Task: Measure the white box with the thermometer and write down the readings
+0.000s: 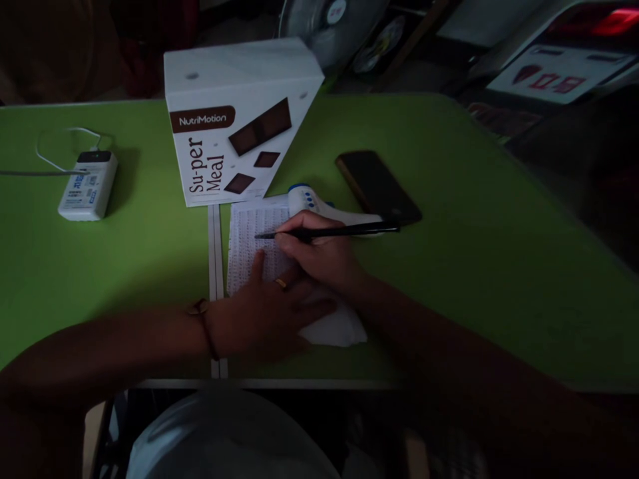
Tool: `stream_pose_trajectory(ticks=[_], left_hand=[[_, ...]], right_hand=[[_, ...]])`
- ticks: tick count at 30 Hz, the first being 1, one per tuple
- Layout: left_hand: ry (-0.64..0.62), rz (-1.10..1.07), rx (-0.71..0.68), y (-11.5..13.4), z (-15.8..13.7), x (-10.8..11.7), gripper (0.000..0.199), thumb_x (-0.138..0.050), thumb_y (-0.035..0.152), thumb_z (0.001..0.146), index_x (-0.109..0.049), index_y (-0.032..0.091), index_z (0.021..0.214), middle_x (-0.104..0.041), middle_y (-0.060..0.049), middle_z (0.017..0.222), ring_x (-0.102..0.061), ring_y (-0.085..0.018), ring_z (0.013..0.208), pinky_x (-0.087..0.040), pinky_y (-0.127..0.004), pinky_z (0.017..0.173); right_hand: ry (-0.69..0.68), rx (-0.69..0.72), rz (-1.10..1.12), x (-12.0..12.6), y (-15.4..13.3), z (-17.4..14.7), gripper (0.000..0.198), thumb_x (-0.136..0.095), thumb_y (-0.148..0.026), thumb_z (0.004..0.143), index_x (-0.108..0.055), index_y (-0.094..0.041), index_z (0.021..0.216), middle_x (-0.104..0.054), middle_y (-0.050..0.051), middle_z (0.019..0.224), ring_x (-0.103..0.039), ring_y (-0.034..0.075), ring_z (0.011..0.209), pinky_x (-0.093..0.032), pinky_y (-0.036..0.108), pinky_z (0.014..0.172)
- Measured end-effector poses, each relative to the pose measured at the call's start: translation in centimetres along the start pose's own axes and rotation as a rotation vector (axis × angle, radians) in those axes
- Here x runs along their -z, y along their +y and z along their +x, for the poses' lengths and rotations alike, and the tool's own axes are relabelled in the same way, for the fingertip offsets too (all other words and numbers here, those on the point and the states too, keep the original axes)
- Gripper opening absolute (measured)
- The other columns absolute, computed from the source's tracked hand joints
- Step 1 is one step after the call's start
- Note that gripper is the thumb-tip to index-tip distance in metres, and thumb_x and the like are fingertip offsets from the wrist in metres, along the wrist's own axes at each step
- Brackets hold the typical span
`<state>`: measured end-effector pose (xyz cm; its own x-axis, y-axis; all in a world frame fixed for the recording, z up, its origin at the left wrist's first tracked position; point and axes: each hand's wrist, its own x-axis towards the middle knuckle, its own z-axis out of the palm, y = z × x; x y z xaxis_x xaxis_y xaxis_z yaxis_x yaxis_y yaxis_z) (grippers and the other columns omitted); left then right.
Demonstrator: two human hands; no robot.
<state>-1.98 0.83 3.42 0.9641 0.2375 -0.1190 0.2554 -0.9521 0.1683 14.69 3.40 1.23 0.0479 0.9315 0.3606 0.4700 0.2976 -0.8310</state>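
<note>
A black pen (324,231) is gripped in my right hand (319,253), its tip over a sheet of paper (244,229) covered in rows of small handwriting. My left hand (269,303) lies flat across the lower part of the paper with its fingers spread, a ring on one finger and a bracelet on the wrist. Whether the pen tip touches the paper I cannot tell. Just beyond my right hand lies a white and blue handheld device (304,197), partly hidden by that hand and the pen; it looks like an infrared thermometer.
On the green table (150,266) a white NutriMotion box (239,126) stands behind the paper. A dark phone (377,183) lies to the right. At the left is a white power bank (90,186) with a cable. A fan (329,30) stands beyond the table.
</note>
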Motion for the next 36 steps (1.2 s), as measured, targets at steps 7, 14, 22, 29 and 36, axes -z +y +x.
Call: stream_pose_trajectory(ticks=[7,14,22,29,36], left_hand=[[-0.003,-0.026,0.017,0.1,0.1,-0.1,0.068,-0.060,0.046,0.099,-0.037,0.027,0.161,-0.032,-0.012,0.169,-0.020,-0.042,0.157,-0.017,-0.085,0.116],[-0.063,-0.028,0.022,0.1,0.2,0.7,0.069,-0.057,0.049,0.101,-0.034,0.027,0.162,-0.029,-0.014,0.169,-0.020,-0.043,0.157,-0.016,-0.083,0.117],[-0.036,-0.016,0.010,0.0,0.0,0.4,0.068,-0.058,0.047,0.100,-0.035,0.027,0.161,-0.027,-0.014,0.170,-0.021,-0.042,0.157,-0.016,-0.083,0.117],[0.025,-0.012,0.012,0.0,0.2,-0.5,0.072,-0.062,0.053,0.098,-0.037,0.028,0.161,-0.031,-0.015,0.168,-0.023,-0.044,0.155,-0.017,-0.085,0.115],[-0.007,-0.011,-0.001,-0.1,0.0,-0.1,0.071,-0.061,0.048,0.099,-0.034,0.027,0.162,-0.031,-0.016,0.168,-0.021,-0.043,0.157,-0.018,-0.084,0.115]], right_hand=[[-0.021,-0.005,-0.028,0.2,-0.1,0.1,0.007,-0.060,-0.020,0.078,-0.060,-0.024,0.072,-0.061,-0.001,0.064,-0.058,0.016,0.060,-0.051,0.031,0.058],[-0.017,-0.051,-0.051,0.2,0.0,0.0,0.010,-0.061,-0.020,0.079,-0.059,-0.024,0.071,-0.053,-0.003,0.058,-0.054,0.015,0.057,-0.047,0.029,0.055],[-0.011,-0.094,-0.008,0.2,0.1,0.0,0.010,-0.063,-0.018,0.077,-0.060,-0.025,0.071,-0.052,-0.004,0.055,-0.051,0.015,0.052,-0.047,0.031,0.054],[0.023,-0.114,-0.015,0.1,0.1,0.1,0.012,-0.065,-0.019,0.077,-0.058,-0.025,0.070,-0.051,-0.004,0.055,-0.053,0.016,0.056,-0.047,0.032,0.054],[0.028,-0.103,-0.031,0.1,-0.2,0.2,0.016,-0.063,-0.014,0.076,-0.056,-0.025,0.066,-0.053,-0.003,0.057,-0.056,0.016,0.057,-0.048,0.032,0.057]])
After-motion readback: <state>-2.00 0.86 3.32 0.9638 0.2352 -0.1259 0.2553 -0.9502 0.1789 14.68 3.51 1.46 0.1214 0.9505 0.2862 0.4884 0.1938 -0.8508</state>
